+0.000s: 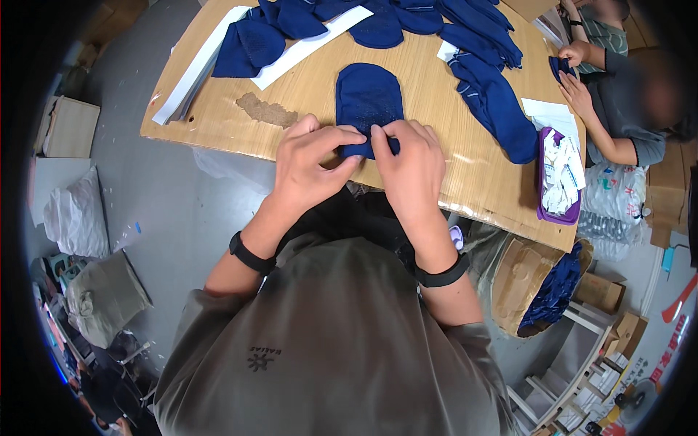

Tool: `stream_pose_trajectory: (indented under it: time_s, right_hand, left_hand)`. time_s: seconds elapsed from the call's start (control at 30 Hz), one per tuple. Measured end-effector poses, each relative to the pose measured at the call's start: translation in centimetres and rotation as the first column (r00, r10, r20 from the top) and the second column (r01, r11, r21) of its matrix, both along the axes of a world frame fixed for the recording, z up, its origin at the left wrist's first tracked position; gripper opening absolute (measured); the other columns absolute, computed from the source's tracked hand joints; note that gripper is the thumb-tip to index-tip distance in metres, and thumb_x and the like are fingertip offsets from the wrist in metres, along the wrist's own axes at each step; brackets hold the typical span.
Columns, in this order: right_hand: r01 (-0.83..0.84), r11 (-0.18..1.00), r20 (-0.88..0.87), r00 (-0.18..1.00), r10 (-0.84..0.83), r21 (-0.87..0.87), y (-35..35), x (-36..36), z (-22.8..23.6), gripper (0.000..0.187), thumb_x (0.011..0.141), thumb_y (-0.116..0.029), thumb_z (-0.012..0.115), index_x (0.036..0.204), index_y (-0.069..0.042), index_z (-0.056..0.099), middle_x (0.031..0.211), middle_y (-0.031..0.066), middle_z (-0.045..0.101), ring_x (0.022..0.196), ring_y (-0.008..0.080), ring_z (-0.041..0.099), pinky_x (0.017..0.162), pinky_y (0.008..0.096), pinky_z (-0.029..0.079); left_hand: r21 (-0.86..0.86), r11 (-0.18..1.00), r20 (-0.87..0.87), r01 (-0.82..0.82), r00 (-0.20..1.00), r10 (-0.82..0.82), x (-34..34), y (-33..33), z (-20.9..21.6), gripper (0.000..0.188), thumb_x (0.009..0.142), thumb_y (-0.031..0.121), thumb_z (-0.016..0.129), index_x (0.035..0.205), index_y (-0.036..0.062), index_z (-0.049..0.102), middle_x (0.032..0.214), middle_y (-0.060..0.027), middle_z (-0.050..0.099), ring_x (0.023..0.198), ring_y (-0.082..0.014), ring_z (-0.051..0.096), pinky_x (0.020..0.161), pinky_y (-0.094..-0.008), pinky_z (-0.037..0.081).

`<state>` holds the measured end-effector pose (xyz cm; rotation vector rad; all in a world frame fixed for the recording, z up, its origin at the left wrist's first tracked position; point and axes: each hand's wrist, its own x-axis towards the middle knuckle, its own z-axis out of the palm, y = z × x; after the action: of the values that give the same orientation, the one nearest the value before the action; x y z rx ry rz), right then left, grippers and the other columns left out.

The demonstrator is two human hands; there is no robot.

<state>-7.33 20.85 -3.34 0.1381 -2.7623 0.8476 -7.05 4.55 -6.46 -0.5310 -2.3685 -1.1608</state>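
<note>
A folded navy blue sock (368, 94) lies flat on the wooden table in front of me, its rounded end pointing away. My left hand (314, 161) is closed at the near left edge of the sock, thumb and forefinger pinching the fabric. At the near right edge, my right hand (410, 166) also pinches the sock between thumb and bent fingers. The two thumbs and forefingers almost meet over the near end. Small speckled marks show on the sock's upper face. Part of its near edge is hidden behind my fingers.
More navy socks (494, 109) lie along the far and right side of the table (218, 120). White paper strips (309, 51) and torn brown paper (266, 110) lie at left. A purple basket (544, 174) holds white labels. Co-workers sit at right; a carton (512, 280) stands below.
</note>
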Motion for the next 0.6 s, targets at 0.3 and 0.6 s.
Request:
stream_pose_trajectory:
  time_s: [0.3, 0.6]
  right_hand:
    - [-0.238, 0.971, -0.324, 0.921, 0.218, -0.023, 1.8, 1.9, -1.4, 0.025, 0.081, -0.005, 0.071, 0.105, -0.005, 0.064, 0.097, 0.0105, 0.061, 0.087, 0.0302, 0.061, 0.076, 0.0396, 0.050]
    - [-0.173, 0.965, -0.312, 0.922, 0.230, 0.199, 2.0, 0.7, -1.7, 0.014, 0.084, -0.013, 0.067, 0.095, -0.007, 0.063, 0.086, 0.0084, 0.056, 0.078, 0.0277, 0.056, 0.069, 0.0395, 0.047]
  left_hand:
    - [-0.016, 0.997, 0.058, 0.070, 0.996, -0.069, -0.6, -0.2, 0.5, 0.026, 0.064, 0.008, 0.079, 0.089, 0.0086, 0.074, 0.093, -0.0047, 0.075, 0.069, -0.0190, 0.062, 0.067, -0.0311, 0.044]
    - [0.031, 0.999, 0.042, -0.033, 0.999, 0.032, -0.5, 0.7, 0.6, 0.020, 0.072, 0.013, 0.081, 0.092, 0.0103, 0.077, 0.080, -0.0054, 0.073, 0.064, -0.0191, 0.061, 0.065, -0.0314, 0.042]
